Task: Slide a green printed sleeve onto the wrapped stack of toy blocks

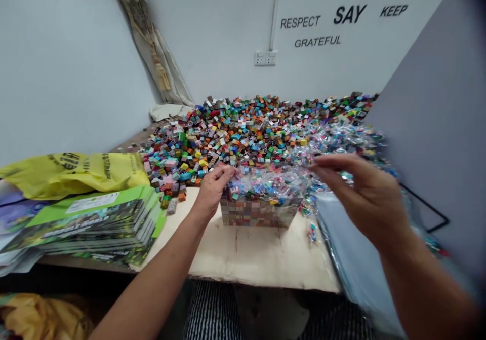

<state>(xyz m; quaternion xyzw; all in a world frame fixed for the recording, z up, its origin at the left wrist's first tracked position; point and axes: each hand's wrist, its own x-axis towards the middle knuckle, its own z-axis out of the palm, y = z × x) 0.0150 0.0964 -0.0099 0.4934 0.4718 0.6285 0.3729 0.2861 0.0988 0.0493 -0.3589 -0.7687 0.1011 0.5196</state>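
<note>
My left hand (214,190) rests its fingers on a heap of clear plastic bags (266,184) filled with tiny coloured bricks, and seems to pinch the plastic. The heap lies on a squared block of stacked multicoloured bricks (258,213). My right hand (353,193) is blurred by motion, its fingers curled at the heap's far right edge. I cannot tell whether they hold plastic. Behind both hands spreads a large pile of loose multicoloured bricks (235,132).
A stack of green printed boxes (87,223) and a yellow plastic bag (72,175) lie at the left. Grey plastic sheets (353,249) hang over the right table edge. The pale board tabletop (243,254) ends near my lap. Walls stand behind and right.
</note>
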